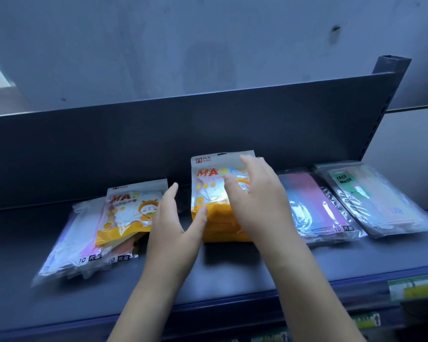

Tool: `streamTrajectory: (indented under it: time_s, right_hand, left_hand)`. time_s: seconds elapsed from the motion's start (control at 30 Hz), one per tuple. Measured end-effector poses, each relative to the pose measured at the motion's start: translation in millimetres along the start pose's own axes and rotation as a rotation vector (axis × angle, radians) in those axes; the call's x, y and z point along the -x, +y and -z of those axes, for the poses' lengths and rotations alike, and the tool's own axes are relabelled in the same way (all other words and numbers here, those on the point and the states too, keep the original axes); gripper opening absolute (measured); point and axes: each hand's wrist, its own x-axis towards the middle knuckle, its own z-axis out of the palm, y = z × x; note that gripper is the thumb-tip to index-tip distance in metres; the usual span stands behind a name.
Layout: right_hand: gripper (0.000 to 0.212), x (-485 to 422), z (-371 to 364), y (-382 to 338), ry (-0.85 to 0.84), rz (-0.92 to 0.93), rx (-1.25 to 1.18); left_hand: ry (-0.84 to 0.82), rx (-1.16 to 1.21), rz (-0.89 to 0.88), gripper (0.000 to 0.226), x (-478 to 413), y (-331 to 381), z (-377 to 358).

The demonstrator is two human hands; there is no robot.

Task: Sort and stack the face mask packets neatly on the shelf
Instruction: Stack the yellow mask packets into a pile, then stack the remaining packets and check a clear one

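From your head camera, both of your hands are on the dark shelf point(232, 275), working at the middle stack of orange mask packets point(220, 228). That stack lies flat at the centre of the shelf, with its white header end just in front of the back panel point(158, 134).

Your right hand point(255, 201) lies over the top packet, palm down. Its fingers are spread and only gently curved, reaching toward the upper right corner, and the thumb rests on the printed face. It presses rather than grips. Your left hand point(173, 223) stands on edge just left of the stack with its fingers straight. Only the thumb tip touches the packet's left side.

Left of your left hand, a second orange packet point(129, 211) sits crooked on top of loose clear packets point(79, 233) of white and pink masks. Right of the stack lies a pink-to-blue packet point(311, 206), and beside it a clear packet with a green "FACE MASK" label point(371, 201). Both are angled. Price labels point(415, 288) sit on the shelf's front edge.
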Motion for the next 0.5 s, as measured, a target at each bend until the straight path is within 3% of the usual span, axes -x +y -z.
streamTrajectory:
  time_s: [0.13, 0.27, 0.5]
  right_hand:
    - [0.049, 12, -20, -28, -0.035, 0.148, -0.104]
    - [0.045, 29, -53, -56, -0.129, 0.236, -0.137]
    - [0.043, 50, -145, -107, -0.246, 0.151, -0.126]
  left_hand:
    - [0.070, -0.202, -0.108, 0.065, -9, -10, 33]
    - [0.110, -0.260, -0.073, 0.061, -19, -34, 73]
    - [0.095, -0.262, 0.011, 0.044, -46, -88, 147]
